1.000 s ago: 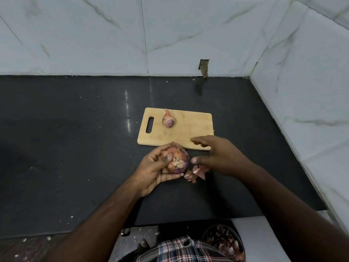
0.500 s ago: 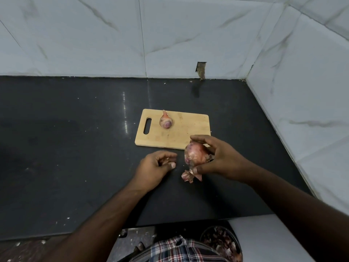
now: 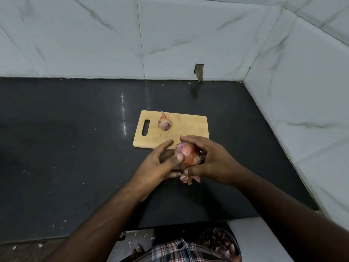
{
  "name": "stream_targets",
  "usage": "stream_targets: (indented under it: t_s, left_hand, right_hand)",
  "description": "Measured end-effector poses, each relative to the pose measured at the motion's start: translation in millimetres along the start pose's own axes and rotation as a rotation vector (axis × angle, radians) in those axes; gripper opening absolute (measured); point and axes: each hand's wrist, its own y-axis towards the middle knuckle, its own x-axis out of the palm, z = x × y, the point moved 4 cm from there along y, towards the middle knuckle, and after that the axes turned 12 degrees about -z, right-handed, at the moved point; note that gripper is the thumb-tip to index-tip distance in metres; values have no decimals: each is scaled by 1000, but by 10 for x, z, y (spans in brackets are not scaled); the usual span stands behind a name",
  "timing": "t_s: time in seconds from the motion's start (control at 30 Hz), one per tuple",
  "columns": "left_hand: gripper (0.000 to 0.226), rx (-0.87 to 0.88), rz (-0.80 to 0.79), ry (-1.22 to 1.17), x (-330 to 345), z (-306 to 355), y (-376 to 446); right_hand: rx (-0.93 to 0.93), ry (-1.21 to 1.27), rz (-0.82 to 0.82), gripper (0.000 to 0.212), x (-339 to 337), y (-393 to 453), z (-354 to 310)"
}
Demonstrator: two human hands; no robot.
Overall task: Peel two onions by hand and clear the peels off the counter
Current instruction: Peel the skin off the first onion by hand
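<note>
Both hands meet over the black stone counter (image 3: 75, 148), just near of the board. Right hand (image 3: 213, 159) has its fingers curled over the top and right side of a reddish-pink, partly peeled onion (image 3: 188, 155), gripping it above the counter. Left hand (image 3: 160, 165) is on the onion's left side: thumb pressed on the skin, index finger stretched out toward the board, other fingers under the onion, mostly hidden. A small heap of pinkish-brown onion peels (image 3: 188, 179) lies on the counter right under the hands, partly hidden by the right hand. A second, smaller red onion with its dry pointed tip (image 3: 164, 123) sits on the light wooden cutting board with a handle slot (image 3: 192, 127), left of board centre, well apart from the hands. At the near edge, below the counter on the right, a dark round bin holding peel scraps (image 3: 221, 244). White marble-pattern tiled walls (image 3: 94, 35) run along the far and right sides.
</note>
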Motion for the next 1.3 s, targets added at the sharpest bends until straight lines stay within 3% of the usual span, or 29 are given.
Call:
stream_targets:
  t_s: [0.1,0.2,0.27,0.37,0.47,0.57,0.67,0.77,0.93,1.0,1.13,1.3]
  left_hand:
    - [56,18,-115,-197,81,-46,-6]
    - [54,75,-52,-248,23,-68,-21]
    - [54,84,-28,-296,-10,-91,-36]
    - [55,108,-29,-341,-42,-170,-63]
    - [56,117,-18,-388,-85,-229,-83]
    - [53,81,3,-445,-193,-294,-54]
    - [58,9,-41,-587,-263,-377,-24]
    - [64,-84,-54,-631,-296,-490,-24]
    - [63,-159,-32,-627,-330,-578,-21]
    - [63,-157,-19,-639,-353,-585,-6]
    - [60,-138,-23,-636,-345,-599,28]
    - [56,-127,1,-608,-326,-568,20]
  right_hand:
    - [-19,123,-54,88,104,33,10]
    - [-29,183,-45,85,127,36,26]
    - [-46,249,-16,71,149,25,25]
    - [-48,425,146,37,161,16,32]
    - [18,300,418,21,71,-23,157]
    - [111,163,419,23,20,-84,248]
    - [239,-50,182,23,48,-109,332]
    - [281,-284,59,40,59,-101,330]
    - [127,-129,194,49,153,-47,79]
    - [104,-25,149,57,311,41,-32]
    - [61,-94,22,81,582,244,-126]
    - [4,-21,156,65,676,304,-120]
